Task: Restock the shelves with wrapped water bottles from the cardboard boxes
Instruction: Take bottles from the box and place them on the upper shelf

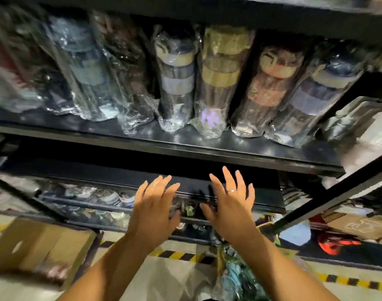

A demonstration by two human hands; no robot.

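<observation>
— Reaching forward, two bare forearms stretch out side by side. How do the hands sit?
— The left hand (155, 205) and the right hand (229, 205) are both spread wide, fingers straight and apart, backs toward the camera, holding nothing. They hover before the lower black metal shelf (266, 203); whether they touch it I cannot tell. A thin ring (231, 190) shows on one right finger.
— And the bottles?
— The clear-plastic-wrapped water bottles (177, 83) stand in a row on the upper black shelf board (142, 136), above the hands, packed side by side. Grey-blue, yellow, orange and blue bands show through crinkled film. A blurred heap of wrapped goods (235, 276) lies below the right forearm. A brown cardboard box (40, 246) sits on the floor at the left.
</observation>
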